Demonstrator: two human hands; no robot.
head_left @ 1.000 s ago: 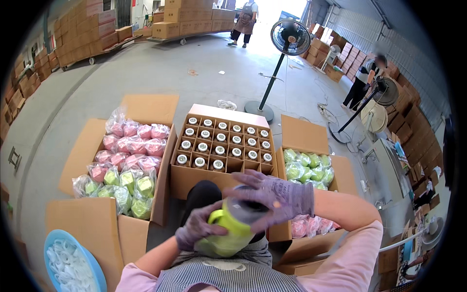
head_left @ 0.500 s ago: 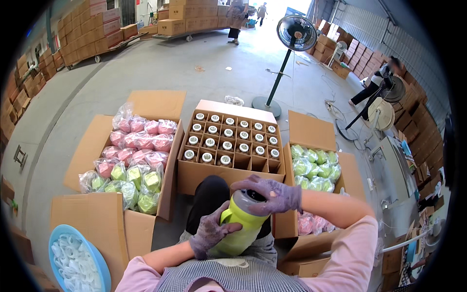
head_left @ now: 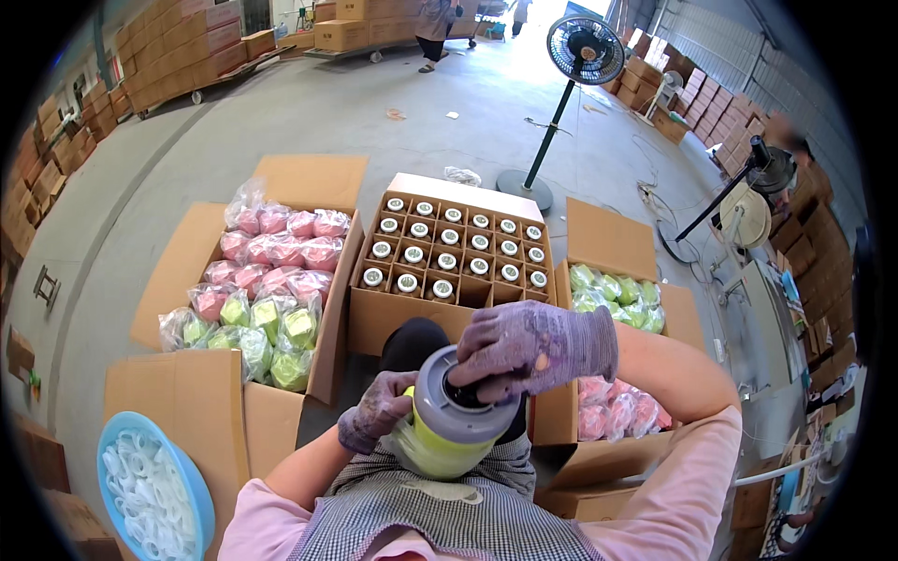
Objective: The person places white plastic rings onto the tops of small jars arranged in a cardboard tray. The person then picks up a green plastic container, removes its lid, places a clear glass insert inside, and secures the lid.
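A lime-green insulated jug (head_left: 438, 454) with a wide grey lid (head_left: 432, 411) stands in my lap, its top tilted toward me. My gloved left hand (head_left: 376, 411) is closed around the jug's side handle. Over the lid, my gloved right hand (head_left: 538, 351) has its fingers bent down into the lid's middle, gripping a black cap (head_left: 465, 394); the fingers hide part of it. Clear plastic film wraps the jug's lower body. Just beyond my knees stands a divided carton (head_left: 412, 316) holding white-capped bottles (head_left: 372, 278) in most visible cells.
A carton (head_left: 329, 341) at left holds bagged pink and green items (head_left: 299, 327); another carton (head_left: 558, 407) at right holds similar ones. A blue basin (head_left: 201, 500) contains translucent plastic pieces. Beyond are a standing fan (head_left: 586, 51), stacked boxes (head_left: 168, 51) and a walking person (head_left: 434, 33).
The jug's top has tipped toward me, showing more of its grey lid. My right hand has shifted from the lid's edge to the black cap. My left hand now holds the handle.
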